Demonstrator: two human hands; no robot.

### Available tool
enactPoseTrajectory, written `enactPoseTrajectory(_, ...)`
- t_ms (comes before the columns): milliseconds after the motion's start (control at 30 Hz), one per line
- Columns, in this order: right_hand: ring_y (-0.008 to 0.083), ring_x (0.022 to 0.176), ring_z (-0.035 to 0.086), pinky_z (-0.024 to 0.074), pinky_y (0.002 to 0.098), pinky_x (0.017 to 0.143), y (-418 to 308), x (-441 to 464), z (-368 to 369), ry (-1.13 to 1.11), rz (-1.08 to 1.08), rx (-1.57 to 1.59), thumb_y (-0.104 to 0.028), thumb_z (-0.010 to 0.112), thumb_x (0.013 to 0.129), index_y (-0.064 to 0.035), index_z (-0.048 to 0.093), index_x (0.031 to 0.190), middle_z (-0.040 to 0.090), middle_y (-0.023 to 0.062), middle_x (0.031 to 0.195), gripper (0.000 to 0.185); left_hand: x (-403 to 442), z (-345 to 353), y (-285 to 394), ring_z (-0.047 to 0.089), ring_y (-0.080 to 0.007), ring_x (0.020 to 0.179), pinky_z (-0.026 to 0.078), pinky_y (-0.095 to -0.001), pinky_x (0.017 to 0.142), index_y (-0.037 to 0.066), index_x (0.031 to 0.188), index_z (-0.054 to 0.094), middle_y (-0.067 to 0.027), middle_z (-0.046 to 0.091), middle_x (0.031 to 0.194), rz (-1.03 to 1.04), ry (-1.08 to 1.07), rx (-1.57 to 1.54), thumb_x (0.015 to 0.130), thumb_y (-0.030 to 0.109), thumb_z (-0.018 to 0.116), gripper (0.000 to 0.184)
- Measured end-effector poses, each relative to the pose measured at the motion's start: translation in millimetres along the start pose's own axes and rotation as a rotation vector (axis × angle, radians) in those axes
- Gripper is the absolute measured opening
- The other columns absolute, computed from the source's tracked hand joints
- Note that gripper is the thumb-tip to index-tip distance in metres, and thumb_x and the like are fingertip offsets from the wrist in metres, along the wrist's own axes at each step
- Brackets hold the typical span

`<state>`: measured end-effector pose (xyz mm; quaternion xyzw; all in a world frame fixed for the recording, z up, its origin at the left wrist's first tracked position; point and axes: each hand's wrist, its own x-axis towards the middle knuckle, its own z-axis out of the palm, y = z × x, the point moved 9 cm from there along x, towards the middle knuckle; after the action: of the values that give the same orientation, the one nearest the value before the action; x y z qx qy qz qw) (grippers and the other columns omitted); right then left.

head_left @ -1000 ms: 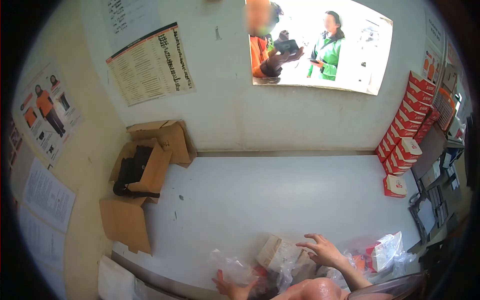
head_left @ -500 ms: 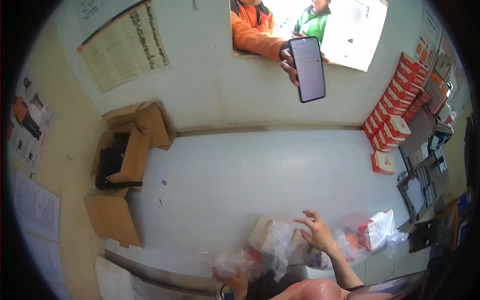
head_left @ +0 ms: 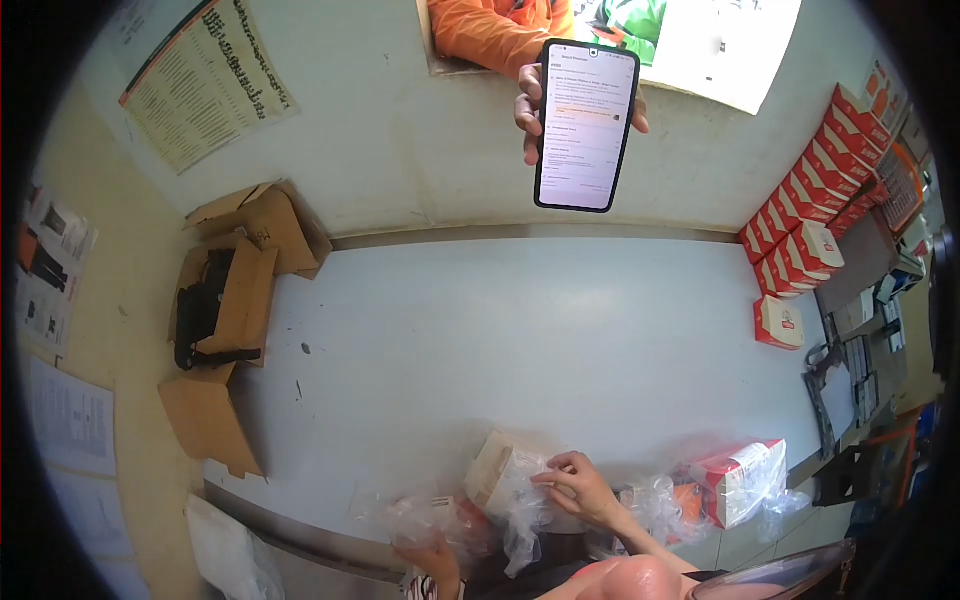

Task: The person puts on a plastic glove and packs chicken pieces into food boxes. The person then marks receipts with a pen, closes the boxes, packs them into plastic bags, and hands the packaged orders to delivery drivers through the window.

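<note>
My left hand (head_left: 432, 560) is at the front edge of the table, closed on a clear plastic bag (head_left: 425, 513) with something red and white inside; the fingertips are partly hidden by it. Right of it stands a pale carton in a clear plastic bag (head_left: 505, 470), tilted. My right hand (head_left: 578, 492) reaches over this carton's right side, fingers stretched out and apart, fingertips at the loose plastic. Beyond my right wrist lie another plastic bag with something orange (head_left: 688, 497) and a bagged red and white box (head_left: 745, 480).
Another person's hand (head_left: 530, 115) holds a lit phone (head_left: 585, 130) through the wall opening, above the table (head_left: 500, 330). Red and white boxes (head_left: 800, 195) are stacked at the back right. An open cardboard box (head_left: 245, 305) with black items stands left; papers (head_left: 210, 80) hang on the wall.
My right hand has moved left and down onto the bagged carton. The phone has come closer and turned more upright. The view has shifted slightly.
</note>
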<state>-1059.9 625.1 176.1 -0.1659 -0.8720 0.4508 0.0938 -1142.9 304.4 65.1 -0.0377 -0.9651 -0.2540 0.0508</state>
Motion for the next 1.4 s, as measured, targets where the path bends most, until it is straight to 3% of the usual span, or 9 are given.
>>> enactPoseTrajectory(667,0.0231,0.091,0.051,0.0437,0.0333,0.08,21,-2,13,0.131,0.117,0.144,-0.008,0.065,0.076,-0.0166,0.068,0.096,0.049,0.0089,0.099,0.022,-12,-12,10,0.026,-0.0462,0.124,0.016,-0.0536,0.104,-0.009,0.129,0.031,-0.0302,0.032,0.132,0.06,-0.128,0.018,0.078,0.021,0.061,0.066)
enactPoseTrajectory(833,0.0268,0.092,0.051,0.0431,0.0346,0.082,21,-1,15,0.114,0.141,0.129,-0.007,0.064,0.077,-0.0132,0.068,0.096,0.05,0.0112,0.1,0.021,-30,26,-31,0.028,-0.046,0.124,0.013,-0.0529,0.106,-0.006,0.131,0.033,-0.0274,0.037,0.132,0.154,-0.234,-0.036,0.081,0.024,0.055,0.062)
enactPoseTrajectory(900,0.0282,0.093,0.051,0.0428,0.0357,0.083,27,0,20,0.135,0.142,0.155,-0.007,0.063,0.077,-0.0096,0.067,0.096,0.052,0.0136,0.101,0.019,-11,10,-10,0.023,-0.0435,0.129,0.01,-0.0528,0.108,-0.005,0.131,0.037,-0.0259,0.03,0.139,-0.032,-0.087,-0.305,0.088,0.036,0.047,0.06)
enactPoseTrajectory(933,0.0284,0.093,0.051,0.0428,0.0361,0.083,26,0,20,0.155,0.11,0.115,-0.007,0.063,0.077,-0.0077,0.067,0.096,0.054,0.0146,0.1,0.019,-8,26,-22,0.022,-0.0429,0.131,0.009,-0.0519,0.108,-0.007,0.133,0.033,-0.027,0.028,0.14,0.052,-0.114,-0.053,0.09,0.041,0.045,0.066)
enactPoseTrajectory(1000,0.0265,0.091,0.053,0.0432,0.0358,0.081,26,-8,13,0.236,0.307,0.147,-0.002,0.062,0.076,-0.0026,0.063,0.094,0.057,0.0146,0.098,0.018,9,14,-14,0.034,-0.0428,0.116,0.021,-0.0522,0.099,-0.006,0.122,0.04,-0.0263,0.039,0.127,0.0,-0.287,-0.062,0.091,0.037,0.045,0.053)
enactPoseTrajectory(1067,0.0274,0.092,0.054,0.0439,0.0368,0.079,-52,-14,-24,0.477,0.003,-0.264,-0.004,0.064,0.076,-0.0017,0.059,0.094,0.056,0.0158,0.099,0.019,15,-2,-10,0.046,-0.0427,0.102,0.033,-0.0524,0.09,-0.005,0.112,0.047,-0.0255,0.05,0.114,-0.098,-0.403,-0.149,0.093,0.033,0.044,0.043)
enactPoseTrajectory(1167,0.0295,0.095,0.054,0.0432,0.0391,0.081,-61,-77,-31,0.638,-0.041,0.131,-0.011,0.071,0.072,-0.0022,0.058,0.097,0.055,0.0185,0.103,0.03,2,-62,13,0.053,-0.0397,0.085,0.04,-0.0507,0.078,-0.005,0.107,0.046,-0.0221,0.057,0.097,0.154,0.119,-0.375,0.093,0.035,0.041,0.042)
enactPoseTrajectory(1267,0.0356,0.11,0.047,0.0446,0.0412,0.084,-127,-74,40,0.041,-0.342,0.178,-0.023,0.083,0.06,-0.0123,0.055,0.109,0.045,0.0234,0.121,0.057,-6,-131,38,0.052,-0.0366,0.083,0.04,-0.0484,0.076,-0.002,0.102,0.045,-0.0193,0.054,0.093,0.271,0.383,-0.558,0.093,0.035,0.04,0.039)
enactPoseTrajectory(1400,0.037,0.117,0.043,0.0475,0.0428,0.085,-130,-62,95,0.099,-0.232,0.695,-0.032,0.082,0.059,-0.0192,0.042,0.124,0.031,0.0251,0.134,0.077,-13,-190,59,0.049,-0.0324,0.079,0.04,-0.0454,0.074,0.001,0.096,0.044,-0.0156,0.051,0.089,0.393,0.641,-0.707,0.093,0.036,0.039,0.036)
